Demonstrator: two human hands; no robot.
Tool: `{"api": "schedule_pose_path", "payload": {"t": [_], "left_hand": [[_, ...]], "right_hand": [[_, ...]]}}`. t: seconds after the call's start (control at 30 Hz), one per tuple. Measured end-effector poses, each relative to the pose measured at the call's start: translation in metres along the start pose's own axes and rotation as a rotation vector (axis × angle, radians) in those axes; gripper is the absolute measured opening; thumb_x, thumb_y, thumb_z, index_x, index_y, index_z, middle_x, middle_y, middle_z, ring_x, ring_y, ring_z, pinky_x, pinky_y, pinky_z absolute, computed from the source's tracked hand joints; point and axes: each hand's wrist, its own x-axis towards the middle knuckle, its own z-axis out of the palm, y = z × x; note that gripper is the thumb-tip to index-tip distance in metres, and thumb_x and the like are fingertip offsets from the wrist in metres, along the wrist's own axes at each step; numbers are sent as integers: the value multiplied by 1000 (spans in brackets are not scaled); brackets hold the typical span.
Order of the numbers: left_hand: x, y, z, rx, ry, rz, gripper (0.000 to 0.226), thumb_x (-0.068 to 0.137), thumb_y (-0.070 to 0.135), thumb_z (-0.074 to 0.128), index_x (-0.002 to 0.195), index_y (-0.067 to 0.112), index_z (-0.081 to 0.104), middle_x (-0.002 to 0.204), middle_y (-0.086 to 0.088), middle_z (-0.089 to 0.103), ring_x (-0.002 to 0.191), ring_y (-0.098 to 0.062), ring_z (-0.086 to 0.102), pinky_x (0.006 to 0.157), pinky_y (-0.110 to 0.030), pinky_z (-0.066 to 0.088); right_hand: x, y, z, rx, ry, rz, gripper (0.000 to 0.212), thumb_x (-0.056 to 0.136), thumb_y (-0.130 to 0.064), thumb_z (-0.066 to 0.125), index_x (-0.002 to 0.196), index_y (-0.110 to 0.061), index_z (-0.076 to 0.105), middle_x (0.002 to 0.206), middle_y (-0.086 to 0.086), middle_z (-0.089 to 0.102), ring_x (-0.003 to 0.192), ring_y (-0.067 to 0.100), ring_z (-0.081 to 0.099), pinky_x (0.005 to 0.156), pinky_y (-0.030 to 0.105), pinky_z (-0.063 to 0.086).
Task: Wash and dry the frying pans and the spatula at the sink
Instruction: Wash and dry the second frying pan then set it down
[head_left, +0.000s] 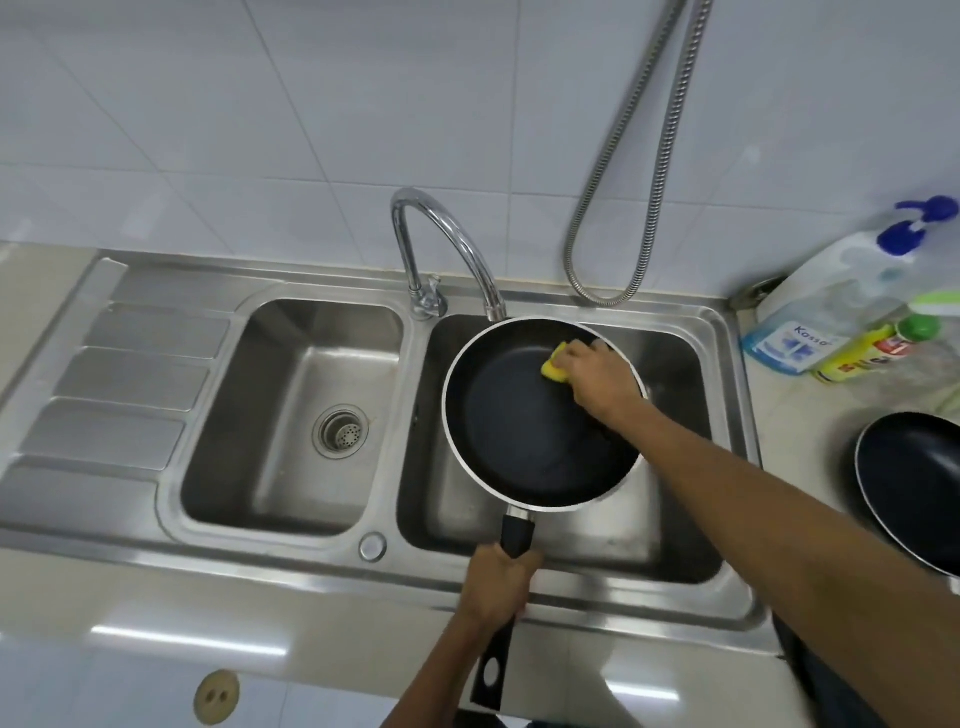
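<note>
Two hands work one frying pan (519, 431) over the sink's (291, 556) right basin. The left hand (498, 582) wraps its handle, while the right hand (597, 379) grips a yellow sponge (553, 366) against the far inner wall, just below the faucet (447, 234). A second pan (914, 483) sits on the right counter near a bottle (826, 322) labelled "Kasso".

Chrome faucet (406, 260) arches up at the back — steel hose (587, 197) loops beside it, detergent bottles (826, 312) crowd the right-hand counter (800, 426).

My pan (524, 436) fills the right basin (675, 467), tap spout (460, 241) overhanging its far rim; left basin (249, 415) free; bottles (831, 317), second pan (914, 483) crowd counter (800, 410).
</note>
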Motion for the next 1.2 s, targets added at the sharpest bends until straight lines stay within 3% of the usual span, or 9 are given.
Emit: {"api": "schedule_pose_path", "payload": {"t": [0.13,0.3,0.47,0.6,0.7,0.77,0.87,1.07,1.2], "left_hand": [[4,4,9,2,-1,-14,25,82,17,64,59,10,57,48,-8,51,39,-18,48,46,-28,40],[-1,4,24,11,-10,-18,25,87,14,62,62,12,55,46,-2,51,37,-12,47,40,-25,40],[-1,5,22,30,34,-21,23,82,21,65,62,13,58,51,-4,54,44,-15,50,46,-27,41],[5,6,19,24,59,-28,27,79,24,66,55,13,59,48,-6,53,43,-18,50,47,-25,40],[7,12,26,2,37,-22,32,82,21,64,52,11,59,46,-9,53,40,-19,49,46,-24,41],[6,15,32,-3,33,-9,33,84,20,64,54,10,59,46,-9,53,39,-19,49,45,-23,40],[0,15,41,-31,12,8,21,86,16,64,67,9,58,52,-6,53,40,-15,49,42,-23,40],[-7,10,40,-22,85,4,21,83,17,65,66,9,55,53,-7,50,42,-18,45,41,-25,38],[-3,10,29,-7,93,0,32,82,17,64,54,13,52,45,-2,47,37,-16,44,43,-25,38]], "right_hand": [[-80,-12,21,165,-99,24,45,85,-10,63,127,-27,62,129,1,60,108,34,61,91,42,52],[-55,-88,25,312,-88,-283,23,89,-13,61,104,-30,65,111,-2,66,99,31,63,82,42,56],[21,-56,12,172,-26,-72,37,94,-15,58,130,-24,62,132,5,61,119,35,57,95,45,50],[-24,-1,25,78,-2,71,45,91,-8,55,134,-20,56,143,8,55,131,37,49,108,52,38],[-78,-12,27,208,-11,52,45,81,-5,63,121,-24,67,127,3,69,115,35,63,96,45,49],[-94,-48,20,365,-79,-30,30,88,-16,60,115,-27,69,114,3,73,104,34,68,84,41,56],[-68,-98,6,401,-114,-64,28,97,-17,50,123,-19,58,108,19,68,98,44,64,78,46,53],[28,-65,8,111,-76,70,46,91,-17,62,135,-14,50,140,17,54,122,41,52,101,51,45],[-7,-12,24,43,-16,165,47,93,-12,57,138,-17,46,141,11,49,118,40,51,92,50,48]]}}
